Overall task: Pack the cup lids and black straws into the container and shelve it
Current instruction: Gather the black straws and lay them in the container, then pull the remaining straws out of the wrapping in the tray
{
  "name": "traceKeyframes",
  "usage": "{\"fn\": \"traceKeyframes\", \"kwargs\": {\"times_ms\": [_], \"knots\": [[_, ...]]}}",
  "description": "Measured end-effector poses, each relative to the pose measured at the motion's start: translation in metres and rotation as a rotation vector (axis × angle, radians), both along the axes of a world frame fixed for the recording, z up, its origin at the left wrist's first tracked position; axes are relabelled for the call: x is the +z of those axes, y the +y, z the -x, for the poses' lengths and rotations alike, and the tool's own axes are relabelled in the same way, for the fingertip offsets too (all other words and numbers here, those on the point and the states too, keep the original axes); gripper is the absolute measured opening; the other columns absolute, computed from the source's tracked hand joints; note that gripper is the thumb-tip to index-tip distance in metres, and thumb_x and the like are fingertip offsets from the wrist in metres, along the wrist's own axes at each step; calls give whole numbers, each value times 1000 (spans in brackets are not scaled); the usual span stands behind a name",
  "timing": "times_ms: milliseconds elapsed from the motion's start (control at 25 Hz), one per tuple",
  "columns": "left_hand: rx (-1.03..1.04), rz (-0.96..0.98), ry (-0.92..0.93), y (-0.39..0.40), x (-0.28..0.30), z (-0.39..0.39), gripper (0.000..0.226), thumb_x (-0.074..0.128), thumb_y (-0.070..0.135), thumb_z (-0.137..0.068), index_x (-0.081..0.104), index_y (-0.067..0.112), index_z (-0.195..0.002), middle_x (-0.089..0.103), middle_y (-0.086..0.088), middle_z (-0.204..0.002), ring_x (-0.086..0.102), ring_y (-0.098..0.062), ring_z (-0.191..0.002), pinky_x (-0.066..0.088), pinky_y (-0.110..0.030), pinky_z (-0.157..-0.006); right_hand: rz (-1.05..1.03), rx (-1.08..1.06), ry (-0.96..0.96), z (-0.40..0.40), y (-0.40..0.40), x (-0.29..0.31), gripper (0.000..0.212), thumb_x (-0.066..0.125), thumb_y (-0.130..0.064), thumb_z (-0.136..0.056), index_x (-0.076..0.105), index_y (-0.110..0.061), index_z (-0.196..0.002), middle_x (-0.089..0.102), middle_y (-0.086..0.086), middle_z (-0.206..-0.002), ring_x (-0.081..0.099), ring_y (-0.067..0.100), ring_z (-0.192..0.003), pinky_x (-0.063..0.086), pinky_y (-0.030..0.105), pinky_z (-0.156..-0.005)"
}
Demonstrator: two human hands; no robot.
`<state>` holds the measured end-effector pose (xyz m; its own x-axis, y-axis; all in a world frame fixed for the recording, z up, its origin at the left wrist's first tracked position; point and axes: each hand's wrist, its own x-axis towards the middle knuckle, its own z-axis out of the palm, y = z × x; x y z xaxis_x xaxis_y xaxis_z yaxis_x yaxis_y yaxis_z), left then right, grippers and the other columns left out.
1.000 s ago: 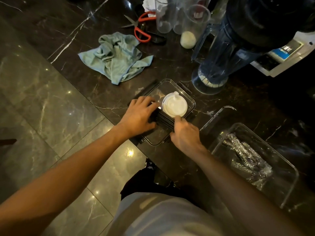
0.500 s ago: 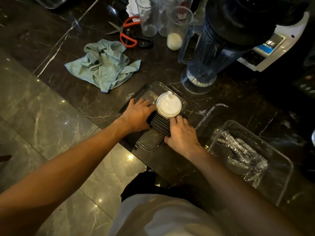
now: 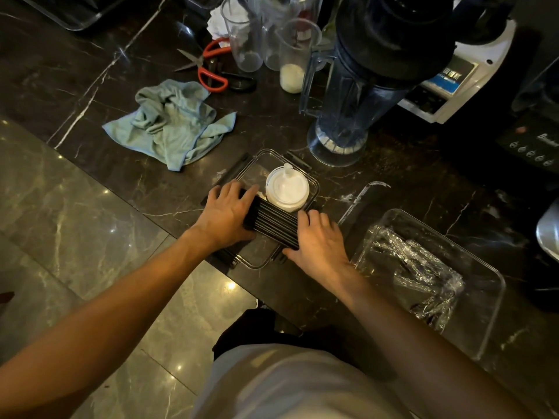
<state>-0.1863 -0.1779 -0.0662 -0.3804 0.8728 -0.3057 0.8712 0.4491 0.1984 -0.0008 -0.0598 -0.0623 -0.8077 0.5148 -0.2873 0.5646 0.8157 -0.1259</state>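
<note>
both hands flat: left hand [image 3: 225,214] and right hand [image 3: 319,241] press the black straws' [image 3: 272,220] ends. cup lids [image 3: 287,189] sit just behind in the container [image 3: 257,263].

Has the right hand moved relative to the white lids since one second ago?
Yes. The right hand has slid away from the white lids, toward the right end of the black straws.

View: single head-worn wide-angle camera; no second view to overlap.
Direction: forward and steeply down onto the dark marble counter [image 3: 393,182].
Range: close; both forearms run in from the bottom edge.
Centre: container [image 3: 254,164].
Far edge: blender jar [image 3: 357,95].
Near edge: tiled floor [image 3: 75,225], curved by the lens.
</note>
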Motion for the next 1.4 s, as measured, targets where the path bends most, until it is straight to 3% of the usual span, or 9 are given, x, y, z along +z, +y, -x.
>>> {"fn": "traceKeyframes", "kwargs": {"times_ms": [320,520,600,680,840,960,1080,1240,1400], "knots": [[-36,-107,11,26,27,-32,90,84,37,-78,39,16,-154,44,-20,-146,43,-40,-138,38,-56,-113,-4,-11,198,-29,12,32,61,69,-41,-91,52,-9,-140,61,10,-129,58,26,-118,51,42,-99],[-153,-425,-287,86,64,-86,47,75,31,-89,63,12,-130,62,-12,-121,66,-28,-103,57,-41,-86,10,-385,454,-103,46,49,28,64,-26,-98,65,-11,-122,68,6,-112,63,21,-104,54,37,-89],[-236,-368,-422,113,67,-120,43,70,34,-92,64,14,-129,63,-10,-120,68,-25,-97,57,-42,-86,39,-558,417,-143,63,43,24,66,-22,-96,65,-11,-118,67,5,-111,63,21,-104,51,32,-86],[-341,-293,-468,135,61,-154,42,68,34,-94,62,16,-131,62,-7,-125,67,-22,-104,55,-43,-92,77,-683,240,-178,81,30,23,65,-21,-96,65,-11,-117,67,8,-113,64,26,-107,53,38,-88],[-492,-169,-430,169,38,-208,50,66,30,-96,55,15,-142,55,-7,-143,57,-23,-128,47,-40,-106,210,-766,14,-224,95,18,37,63,-19,-94,60,-14,-131,60,13,-134,57,35,-125,49,48,-104],[-589,-98,-305,184,17,-229,61,68,26,-94,46,14,-150,43,-8,-158,45,-26,-143,39,-45,-116,221,-682,-66,-235,92,11,70,69,-15,-90,38,-12,-153,37,14,-157,36,36,-143,37,49,-117],[-683,33,-195,189,1,-239,76,71,28,-91,34,19,-157,37,-7,-162,36,-27,-148,32,-48,-119,254,-656,-86,-234,91,4,89,73,-14,-88,19,-8,-160,28,18,-161,30,39,-146,36,51,-117],[-695,73,-38,194,-7,-241,76,75,37,-88,38,22,-153,50,-5,-145,48,-28,-132,37,-50,-112,300,-675,-27,-230,99,8,51,72,-20,-91,49,-14,-136,54,9,-137,57,32,-125,50,46,-102],[-690,105,-53,200,-4,-225,38,68,39,-92,61,26,-126,60,-4,-130,54,-26,-124,38,-49,-111,441,-621,-8,-228,100,12,23,68,-25,-96,62,-23,-119,64,-3,-111,66,19,-101,55,37,-86]]}}
